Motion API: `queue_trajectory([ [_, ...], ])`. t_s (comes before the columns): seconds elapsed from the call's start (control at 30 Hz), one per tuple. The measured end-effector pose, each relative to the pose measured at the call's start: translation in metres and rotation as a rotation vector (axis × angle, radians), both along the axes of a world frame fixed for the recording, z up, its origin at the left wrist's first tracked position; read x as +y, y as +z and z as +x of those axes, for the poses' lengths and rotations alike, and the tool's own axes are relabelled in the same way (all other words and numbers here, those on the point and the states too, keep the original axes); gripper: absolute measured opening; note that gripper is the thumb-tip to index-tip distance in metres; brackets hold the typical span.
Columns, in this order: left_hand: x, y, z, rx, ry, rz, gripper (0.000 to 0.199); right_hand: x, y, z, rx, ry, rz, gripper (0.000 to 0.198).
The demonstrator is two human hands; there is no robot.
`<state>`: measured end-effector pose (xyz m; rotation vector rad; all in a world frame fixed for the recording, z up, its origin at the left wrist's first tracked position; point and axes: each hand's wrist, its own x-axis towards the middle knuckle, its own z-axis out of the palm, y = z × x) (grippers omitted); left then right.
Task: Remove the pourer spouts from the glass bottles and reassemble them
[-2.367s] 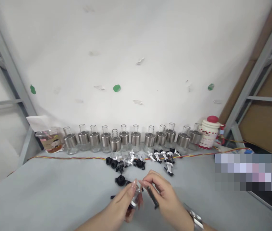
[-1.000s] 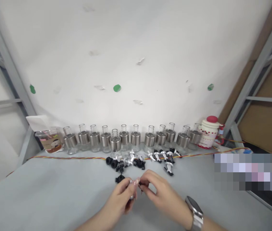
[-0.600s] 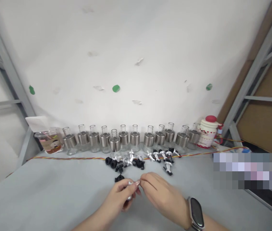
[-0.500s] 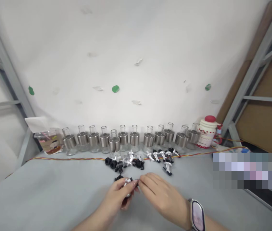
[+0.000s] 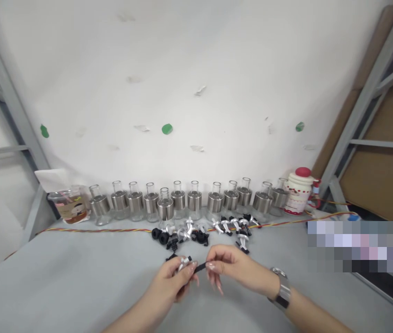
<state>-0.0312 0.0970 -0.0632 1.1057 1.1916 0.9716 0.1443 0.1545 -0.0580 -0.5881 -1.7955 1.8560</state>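
Observation:
My left hand (image 5: 172,283) is closed around a silver bottle pourer (image 5: 184,263) with a black tip; the fingers hide much of it. A slim black piece (image 5: 200,268) juts from those fingers to the right, and I cannot tell whether it is part of the pourer. My right hand (image 5: 233,268) pinches the far end of this black piece between thumb and index finger, its other fingers loosely spread below. Just beyond the hands lie several silver and black pourers (image 5: 189,227), along with black stoppers (image 5: 163,237).
A row of glass bottles with metal collars (image 5: 194,200) lines the white wall (image 5: 224,92). A drink cup (image 5: 74,210) stands at the left, a cream jar with a red lid (image 5: 297,194) at the right. A twisted red-yellow wire (image 5: 102,229) crosses the grey table (image 5: 60,277).
My right hand has turned and drawn back slightly to the right, its fingers opening below the pinch. More of the black piece shows between the hands. My left hand has barely moved.

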Motion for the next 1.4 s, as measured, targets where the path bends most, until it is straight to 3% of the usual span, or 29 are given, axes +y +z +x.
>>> queue_trajectory([
  [0.1,-0.003,-0.001,-0.001,0.028,-0.022,0.020,0.046,-0.003,-0.004,-0.001,0.008,0.032,-0.040,0.032],
  [0.23,-0.013,0.003,-0.002,0.271,-0.033,0.221,0.034,-0.005,-0.005,0.001,0.049,0.012,-0.012,0.032],
  [0.33,-0.020,0.008,-0.002,0.483,-0.141,0.339,0.033,-0.006,-0.003,0.002,0.069,0.007,-0.025,0.033],
  [0.43,-0.024,0.013,0.000,0.559,-0.249,0.376,0.029,-0.011,-0.001,-0.002,0.043,0.016,0.008,0.035],
  [0.7,-0.024,0.014,0.000,0.574,-0.290,0.471,0.027,-0.018,0.000,-0.009,0.015,-0.017,-0.018,0.039],
  [0.97,-0.025,0.013,0.002,0.469,-0.213,0.421,0.036,-0.021,-0.003,-0.011,0.053,-0.018,-0.124,0.037],
  [1.17,-0.024,0.006,0.002,0.398,-0.164,0.394,0.032,-0.024,-0.003,-0.013,0.088,-0.012,-0.215,0.035],
  [1.4,-0.025,0.008,0.000,0.415,-0.230,0.421,0.033,-0.024,-0.006,-0.013,0.141,-0.015,-0.262,0.031],
])
